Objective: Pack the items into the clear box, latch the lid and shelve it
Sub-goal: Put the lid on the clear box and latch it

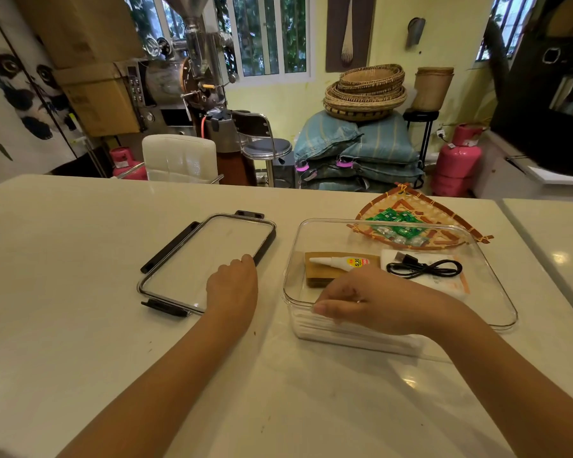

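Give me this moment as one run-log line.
box: open, holds glue, cable | lid: off, on counter | left hand: on lid | right hand: at box rim | candy basket: behind box

Two hands: left hand (234, 285) on one lid (209, 259), right hand (354, 300) at the rim of one clear box (497, 292). Beyond the right grip, inside the box: one glue tube (339, 262), one brown pad (325, 276), one black cable (422, 267), one white packet (450, 284). Farther off, one woven tray (444, 209) of green candies (397, 224), too bunched to count.

Black-latched clear lid (209, 256); black cable (424, 268); green candies (399, 226).
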